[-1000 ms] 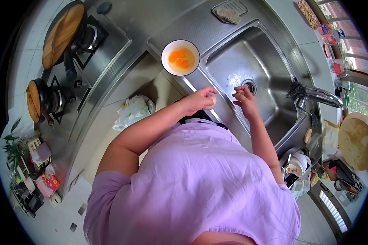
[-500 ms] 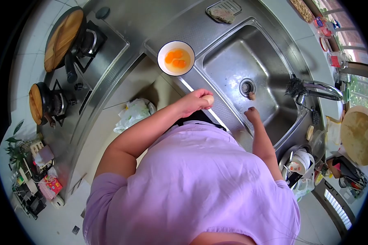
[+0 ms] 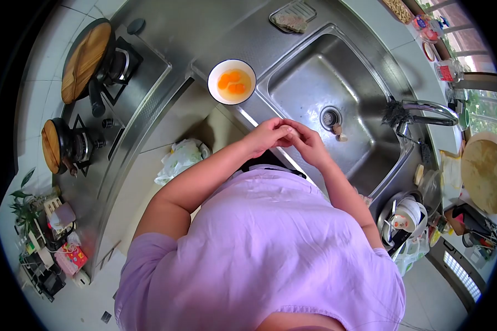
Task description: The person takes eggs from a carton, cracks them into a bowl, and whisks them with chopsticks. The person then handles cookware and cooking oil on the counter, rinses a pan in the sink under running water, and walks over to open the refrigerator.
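Note:
My left hand (image 3: 265, 138) and my right hand (image 3: 307, 144) meet at the near edge of the counter, in front of my body. An egg (image 3: 290, 131), mostly covered by my fingers, is held between them. Both hands have their fingers closed round it. Up and to the left, a white bowl (image 3: 211, 83) with a dark rim holds several raw yolks in clear egg white. Pieces of eggshell (image 3: 340, 134) lie in the steel sink (image 3: 306, 69) beside the drain.
Two pans with wooden lids (image 3: 85, 66) sit on the stove at left. A faucet (image 3: 428, 112) and black scrubber (image 3: 396, 113) are at the sink's right. Stacked dishes (image 3: 406, 215) stand lower right. A plastic bag (image 3: 180, 158) is below the counter.
My right hand has come back from over the sink to my left hand and closed on the egg. Shell pieces now lie near the drain. The view has shifted slightly.

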{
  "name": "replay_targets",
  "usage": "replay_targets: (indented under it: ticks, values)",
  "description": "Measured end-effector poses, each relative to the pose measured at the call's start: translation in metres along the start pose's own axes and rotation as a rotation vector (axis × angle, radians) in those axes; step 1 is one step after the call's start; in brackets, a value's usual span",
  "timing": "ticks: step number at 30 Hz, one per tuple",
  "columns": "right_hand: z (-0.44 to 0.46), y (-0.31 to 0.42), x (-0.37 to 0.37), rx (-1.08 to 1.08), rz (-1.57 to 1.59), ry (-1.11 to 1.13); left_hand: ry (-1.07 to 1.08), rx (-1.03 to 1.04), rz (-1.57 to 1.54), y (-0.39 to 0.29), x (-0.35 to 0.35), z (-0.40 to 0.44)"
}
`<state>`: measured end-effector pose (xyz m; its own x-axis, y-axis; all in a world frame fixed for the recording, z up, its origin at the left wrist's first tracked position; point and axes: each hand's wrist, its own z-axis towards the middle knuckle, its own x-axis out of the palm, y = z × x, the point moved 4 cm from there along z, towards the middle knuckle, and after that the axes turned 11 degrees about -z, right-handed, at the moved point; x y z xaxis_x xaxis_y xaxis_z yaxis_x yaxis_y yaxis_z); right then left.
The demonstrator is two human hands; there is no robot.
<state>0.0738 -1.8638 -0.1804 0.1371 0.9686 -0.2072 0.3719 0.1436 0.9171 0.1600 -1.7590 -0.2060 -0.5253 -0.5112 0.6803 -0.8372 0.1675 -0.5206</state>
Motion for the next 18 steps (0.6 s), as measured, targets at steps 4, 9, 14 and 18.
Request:
replay_targets:
  ticks: [4,9,14,18]
  values:
    - [0.005,-0.009,-0.003,-0.076,-0.148,-0.057,-0.056,0.027,-0.031,0.0,-0.007,0.0]
    - [0.007,-0.063,-0.047,0.037,-0.466,-0.733,-0.139,0.038,0.009,-0.002,-0.025,-0.006]
    - [0.005,-0.087,-0.029,0.09,-0.625,-0.443,-0.175,-0.052,-0.021,0.003,-0.029,-0.014]
    - [0.01,-0.104,-0.043,0.126,-0.326,-0.523,-0.176,-0.078,-0.033,0.008,-0.035,-0.014]
